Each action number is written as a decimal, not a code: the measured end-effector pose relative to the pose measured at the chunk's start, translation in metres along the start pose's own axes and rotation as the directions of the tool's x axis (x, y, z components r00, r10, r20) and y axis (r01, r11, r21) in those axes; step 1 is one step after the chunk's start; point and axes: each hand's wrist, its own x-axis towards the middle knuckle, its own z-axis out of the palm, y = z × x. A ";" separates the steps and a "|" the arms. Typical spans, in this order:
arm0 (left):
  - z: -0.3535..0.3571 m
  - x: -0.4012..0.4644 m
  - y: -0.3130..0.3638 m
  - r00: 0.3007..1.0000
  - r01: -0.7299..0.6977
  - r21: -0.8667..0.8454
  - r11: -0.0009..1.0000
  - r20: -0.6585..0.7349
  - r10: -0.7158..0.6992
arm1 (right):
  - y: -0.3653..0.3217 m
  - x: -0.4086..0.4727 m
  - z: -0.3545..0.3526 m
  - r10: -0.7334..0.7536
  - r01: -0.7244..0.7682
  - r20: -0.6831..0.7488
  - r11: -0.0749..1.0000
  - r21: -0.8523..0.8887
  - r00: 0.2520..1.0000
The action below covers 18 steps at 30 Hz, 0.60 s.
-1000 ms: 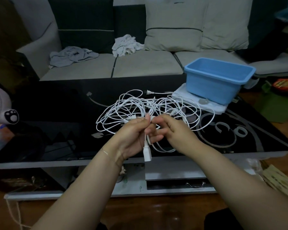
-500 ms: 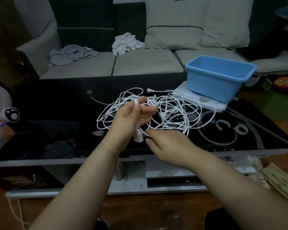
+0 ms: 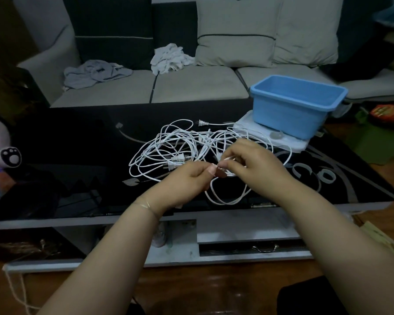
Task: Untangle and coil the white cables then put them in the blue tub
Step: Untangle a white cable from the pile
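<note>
Cables (image 3: 182, 151) lie tangled at frame centre on the table (image 3: 66, 155), tub (image 3: 291, 114) upper right. Left hand (image 3: 187, 178) and right hand (image 3: 253, 164) each pinch one strand. Advise drawing it out gently, without tightening loops

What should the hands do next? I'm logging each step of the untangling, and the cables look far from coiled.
Probably draw the pinched strand toward the person to free it. Both the left hand and right hand pinch one strand at the near edge of the white cables, which lie tangled on the black table; nothing shows in the blue tub.
</note>
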 end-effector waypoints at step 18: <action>0.000 0.003 0.014 0.950 -0.053 -0.880 0.472 -0.191 -0.249 | -0.025 -0.013 0.038 -0.046 0.121 0.227 0.938 -0.324 0.973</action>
